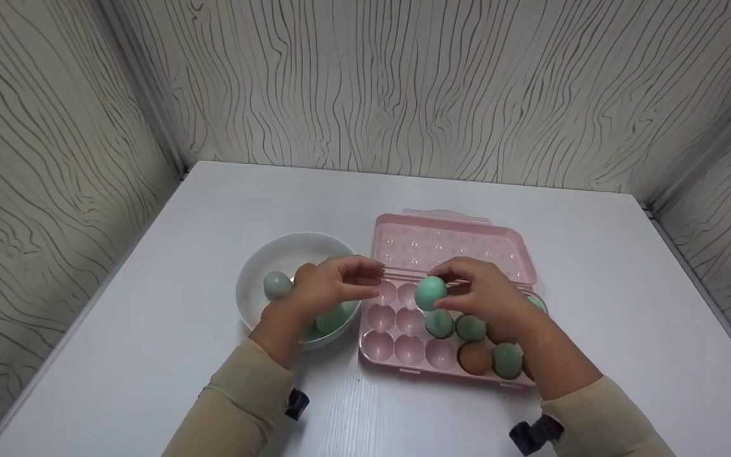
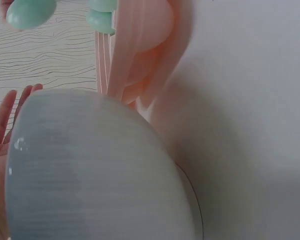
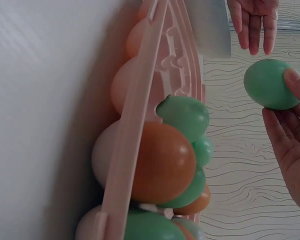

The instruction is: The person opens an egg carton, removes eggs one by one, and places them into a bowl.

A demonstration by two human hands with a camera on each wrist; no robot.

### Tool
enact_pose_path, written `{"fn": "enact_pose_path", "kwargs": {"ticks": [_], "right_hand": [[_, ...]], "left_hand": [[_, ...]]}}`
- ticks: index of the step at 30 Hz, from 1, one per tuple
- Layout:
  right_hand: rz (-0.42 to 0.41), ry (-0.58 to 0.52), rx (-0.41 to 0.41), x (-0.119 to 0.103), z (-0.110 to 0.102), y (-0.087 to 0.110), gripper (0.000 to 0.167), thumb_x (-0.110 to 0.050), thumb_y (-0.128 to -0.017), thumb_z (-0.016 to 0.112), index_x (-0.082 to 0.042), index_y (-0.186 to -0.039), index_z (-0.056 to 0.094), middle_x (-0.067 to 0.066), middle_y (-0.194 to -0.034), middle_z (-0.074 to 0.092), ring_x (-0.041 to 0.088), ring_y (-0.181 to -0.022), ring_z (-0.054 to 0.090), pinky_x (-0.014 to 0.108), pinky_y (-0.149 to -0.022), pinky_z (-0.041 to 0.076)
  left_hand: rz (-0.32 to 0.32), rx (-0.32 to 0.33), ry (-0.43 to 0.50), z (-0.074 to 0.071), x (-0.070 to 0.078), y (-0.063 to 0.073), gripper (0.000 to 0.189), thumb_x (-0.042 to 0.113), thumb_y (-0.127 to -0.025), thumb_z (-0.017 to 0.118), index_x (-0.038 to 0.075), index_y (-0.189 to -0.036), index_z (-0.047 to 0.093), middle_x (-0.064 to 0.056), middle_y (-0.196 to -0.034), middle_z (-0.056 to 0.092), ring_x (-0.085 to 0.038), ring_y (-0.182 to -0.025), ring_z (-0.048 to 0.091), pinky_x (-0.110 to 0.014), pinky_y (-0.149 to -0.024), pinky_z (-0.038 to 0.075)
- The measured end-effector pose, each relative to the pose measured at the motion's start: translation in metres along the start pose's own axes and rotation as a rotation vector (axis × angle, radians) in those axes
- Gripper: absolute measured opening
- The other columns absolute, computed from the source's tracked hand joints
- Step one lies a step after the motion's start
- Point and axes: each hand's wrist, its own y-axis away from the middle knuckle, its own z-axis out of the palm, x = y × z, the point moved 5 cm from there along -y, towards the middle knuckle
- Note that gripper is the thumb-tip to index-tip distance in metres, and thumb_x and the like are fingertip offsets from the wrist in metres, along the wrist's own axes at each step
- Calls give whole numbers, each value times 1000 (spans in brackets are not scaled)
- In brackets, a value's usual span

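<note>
My right hand [image 1: 483, 289] is pinching one green egg [image 1: 431, 293] between thumb and fingertips, and that single egg is hovering over the carton [image 1: 416, 369], clear of everything below! Over on the other side, my left hand [image 1: 334, 279] is hanging free, its fingers loosely extended above the right part of the bowl [image 1: 289, 247] and pointing towards the pink cups. One bowl, one carton, and I'm counting: four eggs are showing in the white bowl, with a pale blue egg [image 1: 277, 285], one greenish egg [image 1: 330, 320] and two brown eggs [image 1: 305, 273], the second brown one mostly hiding behind my wrist. Into the carton, and seven eggs are showing: four green and three brown, all sitting towards the right, with my right arm covering part of that end. The front row is showing brown, green, brown; the middle row is showing green, green, brown; one more green is peeking out behind my wrist. Seven cup hollows [image 1: 378, 346] are showing on the left side, and one pink lid [image 1: 454, 244] is lying folded back behind. Two beige sleeves [image 1: 248, 384] are framing it all, two black devices [image 1: 297, 404] are sitting at my wrists, and one white table [image 1: 213, 209] is carrying the lot.
</note>
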Motion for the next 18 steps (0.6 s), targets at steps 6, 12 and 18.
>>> {"fn": "enact_pose_path", "kwargs": {"ticks": [6,12,18], "right_hand": [[58,16,73,-13,3,-15,39,-26,-72,78,-19,-107,63,-1,-106,60,17,-101,58,33,-83,51],[58,60,100,-28,9,-24,35,-29,-72,78,-25,-104,64,-7,-104,62,14,-101,56,33,-85,50],[61,57,106,-35,15,-26,36,-31,-72,78,-25,-105,64,-8,-103,62,13,-101,57,34,-84,50]], "left_hand": [[47,-59,72,10,4,-4,49,27,-74,76,21,-119,59,0,-115,61,-20,-109,57,-28,-87,48],[103,-92,56,17,10,-8,49,26,-77,74,24,-122,56,5,-116,60,-14,-107,57,-30,-88,48],[135,-93,13,22,15,-10,54,28,-74,76,29,-123,54,8,-116,58,-12,-105,56,-29,-89,47]]}}
